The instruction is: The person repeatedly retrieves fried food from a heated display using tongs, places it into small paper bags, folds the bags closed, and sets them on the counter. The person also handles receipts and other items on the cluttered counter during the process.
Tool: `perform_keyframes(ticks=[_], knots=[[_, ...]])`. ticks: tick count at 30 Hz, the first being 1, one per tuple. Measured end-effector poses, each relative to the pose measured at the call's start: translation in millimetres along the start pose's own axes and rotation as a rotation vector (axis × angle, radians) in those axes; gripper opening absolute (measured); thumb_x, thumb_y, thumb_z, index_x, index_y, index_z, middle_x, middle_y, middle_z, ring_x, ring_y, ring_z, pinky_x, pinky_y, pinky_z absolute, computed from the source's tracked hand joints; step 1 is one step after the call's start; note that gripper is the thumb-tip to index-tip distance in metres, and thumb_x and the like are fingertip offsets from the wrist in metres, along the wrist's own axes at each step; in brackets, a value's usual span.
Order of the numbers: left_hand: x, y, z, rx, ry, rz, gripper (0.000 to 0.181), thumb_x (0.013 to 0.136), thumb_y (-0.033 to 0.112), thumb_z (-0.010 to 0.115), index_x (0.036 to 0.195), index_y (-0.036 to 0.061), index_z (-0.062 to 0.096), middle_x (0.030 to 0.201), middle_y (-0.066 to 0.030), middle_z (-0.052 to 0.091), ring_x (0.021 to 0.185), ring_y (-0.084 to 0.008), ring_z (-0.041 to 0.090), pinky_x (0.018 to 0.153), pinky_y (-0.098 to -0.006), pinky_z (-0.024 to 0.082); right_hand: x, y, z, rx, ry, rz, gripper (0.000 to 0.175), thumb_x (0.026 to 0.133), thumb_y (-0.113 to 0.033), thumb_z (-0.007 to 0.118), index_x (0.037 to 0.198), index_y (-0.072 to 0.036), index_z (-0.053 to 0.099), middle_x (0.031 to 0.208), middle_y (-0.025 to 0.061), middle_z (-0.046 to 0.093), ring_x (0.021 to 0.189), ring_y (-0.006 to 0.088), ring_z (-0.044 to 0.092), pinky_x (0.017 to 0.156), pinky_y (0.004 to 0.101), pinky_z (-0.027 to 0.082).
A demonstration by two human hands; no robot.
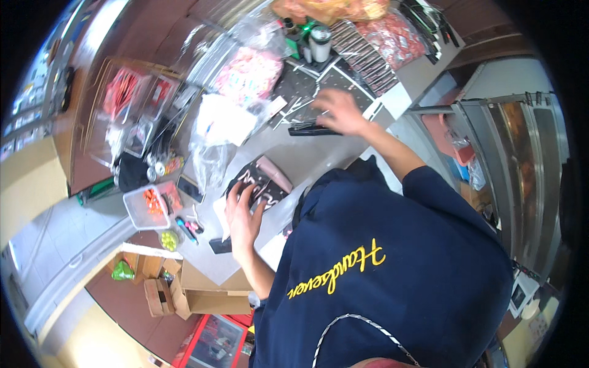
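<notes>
My left hand [244, 216] rests with spread fingers over a black item with a pink-and-white pattern [276, 191] on the grey table [257, 147]; what its fingertips touch is partly hidden. A dusty-pink strip or flap [274, 172] lies along that item. Farther off, my right hand [340, 112] is slightly blurred, its fingers apart above a dark elongated item [306, 130] and a black patterned sheet [299, 87]. Whether it touches either cannot be told. White paper [230, 119] and a clear plastic bag [209, 163] lie between the hands and the far edge.
A bag of pink wrapped pieces [251, 73], a lidded cup [320, 43] and a bag of red packets [391, 39] stand at the back. Toward the left are a phone [189, 188], a plastic tub with orange pieces [138, 209], a blue marker [186, 230] and a green-filled cup [169, 240].
</notes>
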State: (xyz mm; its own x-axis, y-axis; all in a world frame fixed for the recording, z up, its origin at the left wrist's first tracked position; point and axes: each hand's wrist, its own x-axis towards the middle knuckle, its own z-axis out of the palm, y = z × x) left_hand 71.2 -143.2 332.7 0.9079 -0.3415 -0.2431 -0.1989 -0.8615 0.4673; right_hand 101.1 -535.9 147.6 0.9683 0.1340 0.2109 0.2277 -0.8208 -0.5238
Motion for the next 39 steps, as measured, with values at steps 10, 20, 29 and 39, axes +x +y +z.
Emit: perform_keyframes(ticks=[10,20,29,39], knots=[[31.4,67.8,-16.1,0.01,0.131,-0.109,0.036,0.095,0.015,0.07,0.13,0.0092,0.067,0.146,-0.0193,0.055,0.133,-0.0405,0.052,0.111,-0.0478,0.041,-70.8,167.9,-115.7,0.391,-0.092,0.526,0.044,0.09,-0.003,0.071,0.132,-0.013,0.063,0.133,0.0105,0.066,0.124,0.0282,0.062,0.103,0.0412,0.05],[64.2,111.3,-15.7,0.046,0.063,0.031,0.032,0.095,0.014,0.069,0.126,0.0082,0.069,0.137,-0.0154,0.064,0.125,-0.0384,0.06,0.107,-0.0457,0.045,-42.4,108.8,-153.0,0.134,0.196,0.348,0.023,0.09,-0.007,0.073,0.112,-0.011,0.074,0.111,0.0063,0.075,0.104,0.028,0.068,0.091,0.0395,0.054],[15.3,58.1,-39.8,0.035,0.199,-0.035,0.03,0.094,0.014,0.069,0.123,0.0058,0.069,0.134,-0.016,0.066,0.122,-0.0378,0.061,0.104,-0.0435,0.047,-113.0,44.8,-146.4,-0.414,-0.005,0.165,0.018,0.083,-0.01,0.076,0.101,-0.008,0.071,0.105,0.0106,0.072,0.103,0.0302,0.067,0.103,0.0491,0.042],[-102.4,-56.0,-57.0,0.027,0.418,0.001,0.086,0.051,0.055,0.087,0.123,0.0106,0.071,0.127,-0.0072,0.071,0.126,-0.0298,0.061,0.111,-0.0466,0.037,17.8,-248.5,-37.5,0.644,-0.479,-0.511,0.014,0.086,-0.004,0.071,0.095,-0.005,0.061,0.095,0.0089,0.064,0.092,0.0297,0.062,0.087,0.0403,0.049]])
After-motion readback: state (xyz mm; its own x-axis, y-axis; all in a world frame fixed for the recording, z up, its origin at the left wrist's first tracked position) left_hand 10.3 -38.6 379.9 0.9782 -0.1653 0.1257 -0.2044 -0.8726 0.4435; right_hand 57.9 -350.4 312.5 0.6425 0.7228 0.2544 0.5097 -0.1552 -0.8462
